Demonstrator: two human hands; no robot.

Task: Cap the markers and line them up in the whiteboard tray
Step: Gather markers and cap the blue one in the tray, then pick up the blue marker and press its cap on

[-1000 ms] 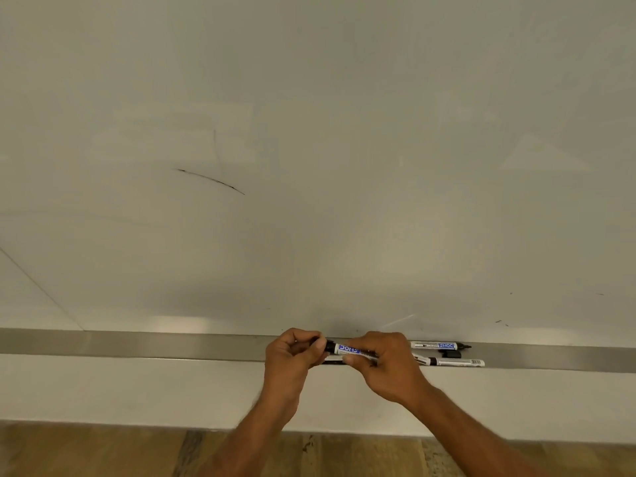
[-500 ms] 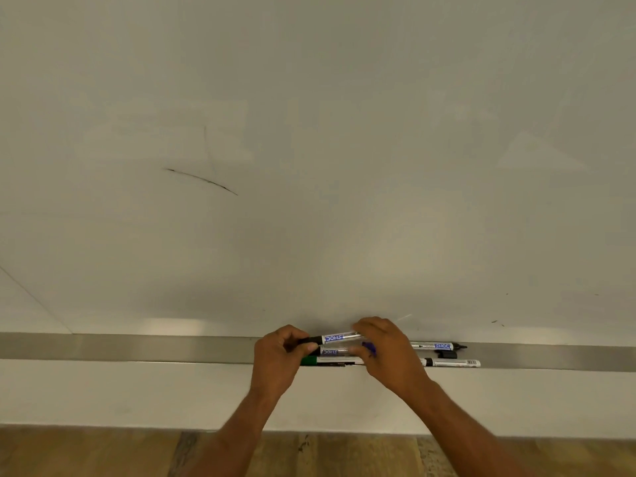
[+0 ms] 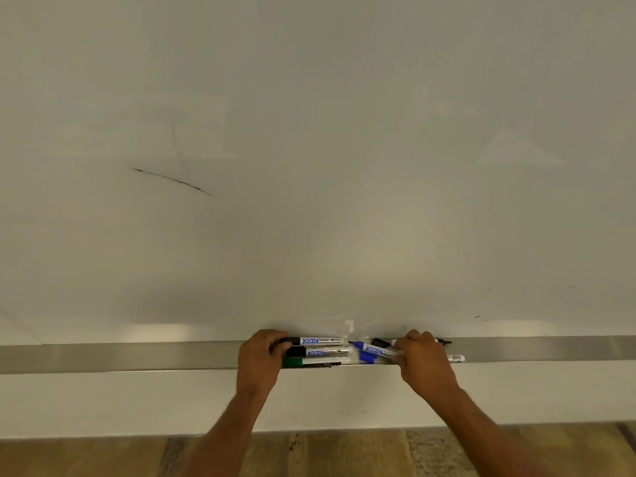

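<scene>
A metal whiteboard tray [image 3: 137, 356] runs across the view. Three markers lie side by side in it: a black-capped marker [image 3: 320, 341] at the back, a second black-capped marker [image 3: 323, 352] in the middle, and a green marker [image 3: 309, 362] at the front. My left hand [image 3: 260, 361] covers their left ends, fingers on the back marker's cap. My right hand [image 3: 425, 364] grips a blue-tipped marker [image 3: 373, 350], tilted, with a loose blue cap [image 3: 365, 358] just below it. A black cap [image 3: 380, 342] lies behind. More markers [image 3: 456, 357] stick out past my right hand.
The whiteboard [image 3: 309, 166] fills the view above the tray, with a thin dark stroke [image 3: 172, 180] at its left. Below the tray is a white wall strip, then wooden floor [image 3: 327, 452]. The tray stretches bare to the left and far right.
The black-capped marker held by both hands now lies at the back of the tray. My right hand has moved right and taken hold of the blue-tipped marker.
</scene>
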